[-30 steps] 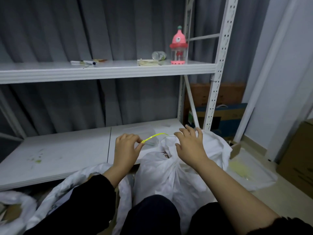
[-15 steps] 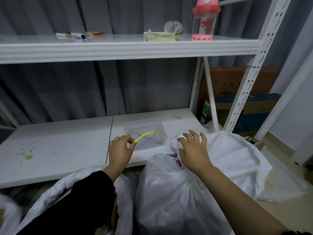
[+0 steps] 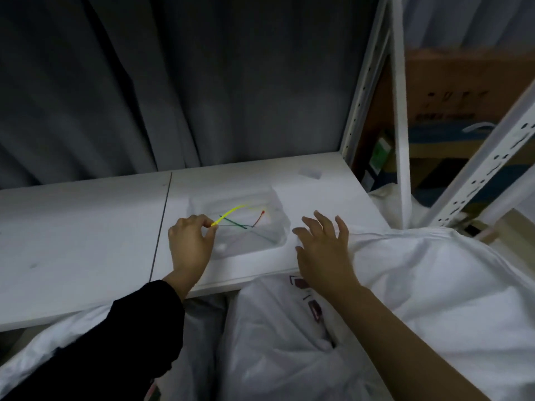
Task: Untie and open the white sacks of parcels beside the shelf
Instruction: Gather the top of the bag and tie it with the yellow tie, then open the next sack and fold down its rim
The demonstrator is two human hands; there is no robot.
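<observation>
Pinching yellow tie [image 3: 230,213] over clear tray [image 3: 282,225] with left hand [image 3: 189,241], right hand [image 3: 324,250] slack and empty above white sack [image 3: 289,357] — untying apparently done, opening not yet.

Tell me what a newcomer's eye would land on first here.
The bright yellow tie, pinched in the left hand over a clear tray on the white shelf, stands out most. Green and red ties lie in that tray. Beside it, the right hand spreads open above a white sack.
</observation>
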